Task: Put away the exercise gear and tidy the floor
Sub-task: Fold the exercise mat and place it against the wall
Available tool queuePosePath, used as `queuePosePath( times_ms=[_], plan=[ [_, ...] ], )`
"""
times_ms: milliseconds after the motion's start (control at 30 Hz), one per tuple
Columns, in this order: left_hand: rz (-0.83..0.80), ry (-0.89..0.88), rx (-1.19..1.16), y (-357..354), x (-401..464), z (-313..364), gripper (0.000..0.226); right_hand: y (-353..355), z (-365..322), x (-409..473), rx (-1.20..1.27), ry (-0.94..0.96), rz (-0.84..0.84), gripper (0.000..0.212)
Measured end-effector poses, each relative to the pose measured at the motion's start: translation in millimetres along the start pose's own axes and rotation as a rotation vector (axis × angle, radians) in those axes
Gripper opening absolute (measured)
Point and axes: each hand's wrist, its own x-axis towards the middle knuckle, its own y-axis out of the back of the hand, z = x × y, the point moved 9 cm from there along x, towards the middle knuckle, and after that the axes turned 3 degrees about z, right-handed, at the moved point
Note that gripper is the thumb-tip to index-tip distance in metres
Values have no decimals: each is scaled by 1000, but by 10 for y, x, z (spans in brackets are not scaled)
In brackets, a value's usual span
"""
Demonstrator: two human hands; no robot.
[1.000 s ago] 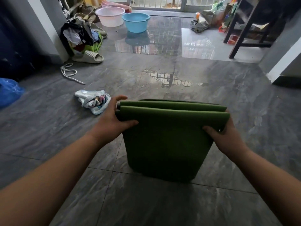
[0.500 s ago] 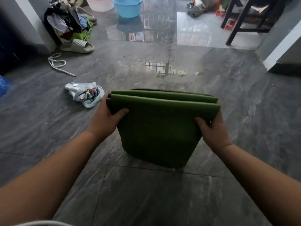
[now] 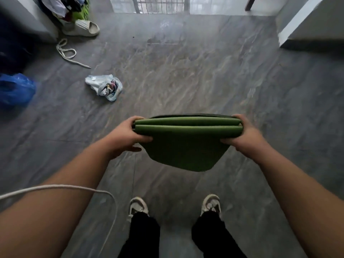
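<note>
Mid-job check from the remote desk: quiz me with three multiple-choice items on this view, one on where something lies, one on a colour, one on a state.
1. Where does the slipper lie?
A. upper left, by the clothes pile
B. between the shoes
C. on the mat

2. What colour is the folded mat?
A. blue
B. green
C. red

3. How is the mat held?
A. flat on the floor
B. by one hand only
C. gripped at both ends, off the floor

Answers:
1 A: it sits beside the clothes pile at the wall.
2 B: all visible folds are green.
3 C: the left hand and right hand each grip an end, the floor showing beneath.
</note>
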Motion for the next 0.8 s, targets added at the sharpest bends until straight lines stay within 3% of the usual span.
queuePosePath(
  times_ms=[100,267,367,467,533,667,800],
  plan=[
    [-54,68,-147,-247,-492,74,58,137,94,-556,56,-189,-47,69],
    [-109,166,-235,-632,-1318,326,59,579,121,-1608,321,-351,-9,66],
    [-179,315,-323,-890,-1632,381,60,804,220,-2202,613,-497,17,48],
    [-136,356,-208,-1096,-1841,554,42,1143,288,-2717,797,-578,210,10],
    [-83,262,-76,-1200,-1897,779,51,1357,357,-3001,789,-633,344,29],
    [-154,124,43,-1653,-2222,1231,26,1743,721,-3629,680,-653,591,34],
    [-316,101,174,-2251,-2638,1573,54,1974,980,-4412,912,-730,737,39]
  ],
)
